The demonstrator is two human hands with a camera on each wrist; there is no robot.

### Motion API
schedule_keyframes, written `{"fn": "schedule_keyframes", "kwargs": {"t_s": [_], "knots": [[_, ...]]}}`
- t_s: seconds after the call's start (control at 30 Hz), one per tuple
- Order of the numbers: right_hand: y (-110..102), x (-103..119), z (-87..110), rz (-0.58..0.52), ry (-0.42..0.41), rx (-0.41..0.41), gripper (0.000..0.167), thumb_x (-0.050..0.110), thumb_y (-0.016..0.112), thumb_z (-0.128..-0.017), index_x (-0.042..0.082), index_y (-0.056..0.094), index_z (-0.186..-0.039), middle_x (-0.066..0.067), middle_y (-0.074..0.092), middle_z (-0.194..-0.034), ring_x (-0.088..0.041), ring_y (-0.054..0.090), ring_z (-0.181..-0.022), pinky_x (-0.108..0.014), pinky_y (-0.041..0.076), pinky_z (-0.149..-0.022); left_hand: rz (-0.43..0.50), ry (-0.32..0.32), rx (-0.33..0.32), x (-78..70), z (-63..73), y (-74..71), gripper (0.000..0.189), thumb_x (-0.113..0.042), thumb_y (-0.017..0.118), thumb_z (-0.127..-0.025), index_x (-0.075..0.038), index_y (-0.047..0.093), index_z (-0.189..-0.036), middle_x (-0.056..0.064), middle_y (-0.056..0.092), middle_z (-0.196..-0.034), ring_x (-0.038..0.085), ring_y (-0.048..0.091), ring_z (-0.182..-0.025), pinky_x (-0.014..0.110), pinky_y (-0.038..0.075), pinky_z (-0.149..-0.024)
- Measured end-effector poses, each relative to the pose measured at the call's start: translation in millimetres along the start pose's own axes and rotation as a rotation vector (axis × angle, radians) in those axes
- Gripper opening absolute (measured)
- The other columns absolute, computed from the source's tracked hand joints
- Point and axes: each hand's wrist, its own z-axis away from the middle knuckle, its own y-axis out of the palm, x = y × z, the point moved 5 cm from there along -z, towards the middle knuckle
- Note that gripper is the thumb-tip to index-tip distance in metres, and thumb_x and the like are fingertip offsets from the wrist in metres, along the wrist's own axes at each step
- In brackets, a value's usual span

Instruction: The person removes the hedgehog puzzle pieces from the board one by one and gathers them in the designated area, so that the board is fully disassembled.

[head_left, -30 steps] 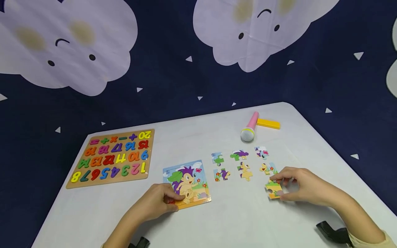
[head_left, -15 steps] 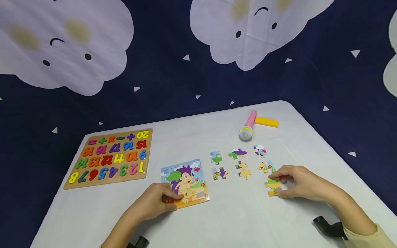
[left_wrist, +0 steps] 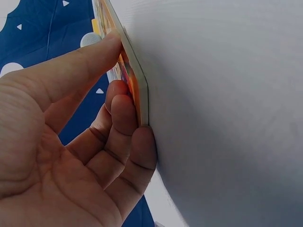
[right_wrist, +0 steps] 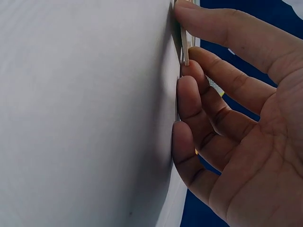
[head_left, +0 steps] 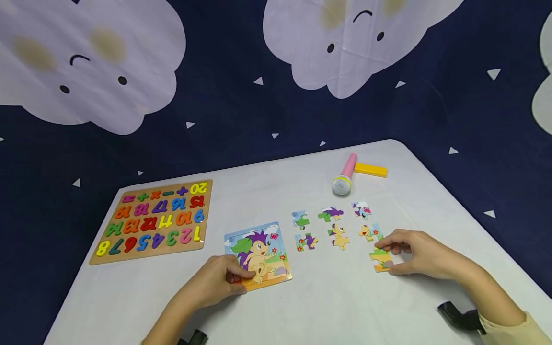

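A square hedgehog puzzle board [head_left: 276,258] lies flat on the table. My left hand [head_left: 215,280] grips its near left corner, thumb on the near edge and fingertips along the left side; the board's edge [left_wrist: 142,97] shows between them in the left wrist view. Out to the right, my right hand [head_left: 424,256] pinches a green and yellow puzzle piece [head_left: 380,261] between thumb and fingers. In the right wrist view this piece appears as a thin edge [right_wrist: 185,45], close over the tabletop. Its right side is partly hidden by the fingers.
Several loose puzzle pieces [head_left: 338,237] lie in two rows between the hands. A wooden number board [head_left: 151,220] lies at the left. Farther back are a pink toy microphone [head_left: 345,177] and a yellow block [head_left: 371,170]. The white table's [head_left: 258,191] far edge meets a dark cloud-patterned cloth.
The right hand has lowered the piece, which was tilted a second ago and now lies flatter, just below the right column of pieces. The left hand keeps its hold on the board.
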Motion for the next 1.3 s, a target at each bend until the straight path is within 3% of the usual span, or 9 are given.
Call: {"fn": "schedule_keyframes", "kwargs": {"t_s": [0.6, 0.83, 1.03, 1.17, 1.3], "knots": [[-1, 4, 2.9, 0.041, 0.033, -0.03, 0.05, 0.031, 0.1, -0.074, 0.018, 0.077, -0.116, 0.016, 0.066, -0.096, 0.003, 0.057, -0.085, -0.02, 0.05, -0.076, -0.012, 0.023, -0.005, -0.8, 2.9, -0.3, 0.029, -0.01, 0.091, -0.085, -0.021, 0.087, -0.112, -0.007, 0.063, -0.083, 0.008, 0.05, -0.073, 0.021, 0.043, -0.059], [-5, 21, -8.5, 0.054, -0.062, -0.112, 0.044, 0.031, 0.1, -0.075, 0.02, 0.078, -0.112, 0.019, 0.069, -0.093, 0.002, 0.061, -0.08, -0.021, 0.053, -0.074, -0.055, 0.022, -0.01, -1.5, 3.9, 0.2, 0.03, -0.01, 0.091, -0.086, -0.02, 0.087, -0.113, -0.008, 0.061, -0.085, 0.008, 0.05, -0.075, 0.02, 0.045, -0.061], [-4, 46, -27.5, 0.087, -0.105, -0.088, 0.033, 0.025, 0.094, -0.084, 0.018, 0.078, -0.112, 0.016, 0.071, -0.094, 0.002, 0.062, -0.083, -0.026, 0.057, -0.077, -0.08, 0.029, -0.014, -2.8, 5.1, -0.8, 0.029, -0.011, 0.092, -0.085, -0.02, 0.087, -0.112, -0.01, 0.06, -0.081, 0.006, 0.05, -0.073, 0.022, 0.045, -0.06], [0, 62, -41.7, 0.078, -0.128, -0.05, 0.031, 0.026, 0.09, -0.088, 0.016, 0.078, -0.115, 0.012, 0.072, -0.096, 0.0, 0.061, -0.086, -0.026, 0.054, -0.073, -0.137, 0.01, -0.064, -2.4, 7.1, -4.3, 0.026, -0.014, 0.093, -0.084, -0.022, 0.088, -0.108, -0.013, 0.064, -0.084, 0.006, 0.051, -0.075, 0.021, 0.044, -0.063], [6, 76, -56.0, 0.073, -0.138, 0.004, 0.028, 0.026, 0.087, -0.091, 0.018, 0.079, -0.117, 0.011, 0.073, -0.102, -0.003, 0.062, -0.09, -0.028, 0.055, -0.076, -0.172, -0.054, -0.166, -0.6, 9.6, -11.9, 0.027, -0.017, 0.094, -0.083, -0.023, 0.087, -0.109, -0.011, 0.07, -0.095, 0.01, 0.056, -0.082, 0.024, 0.049, -0.07]]}}
